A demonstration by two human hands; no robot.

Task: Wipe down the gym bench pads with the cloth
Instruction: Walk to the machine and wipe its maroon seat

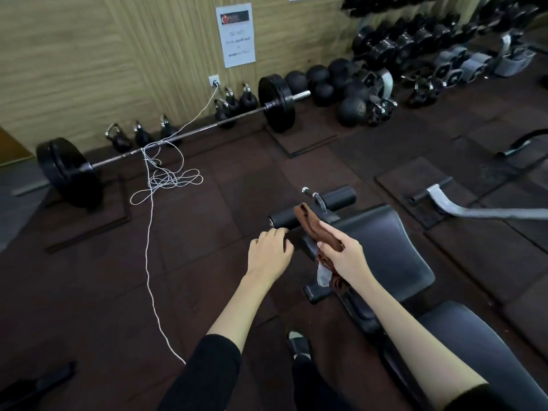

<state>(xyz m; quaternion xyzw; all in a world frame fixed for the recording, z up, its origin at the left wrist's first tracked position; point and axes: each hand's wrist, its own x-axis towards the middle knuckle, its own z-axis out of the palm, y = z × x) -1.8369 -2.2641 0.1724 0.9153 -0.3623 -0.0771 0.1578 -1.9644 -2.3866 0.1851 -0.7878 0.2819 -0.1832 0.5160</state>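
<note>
The right hand [344,256] grips the brown cloth [311,225] over the foam roller [280,220] at twelve o'clock, the left hand [269,253] curled loosely beside it, apparently empty; wiping that roller likely comes next.

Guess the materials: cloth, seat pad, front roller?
Cloth: brown woven fabric, likely terry; it drapes limp over the roller from the right hand. Seat pad: black vinyl or faux leather, going by its smooth soft sheen. Front roller: matte black foam, probably, with a metal end cap.
</note>
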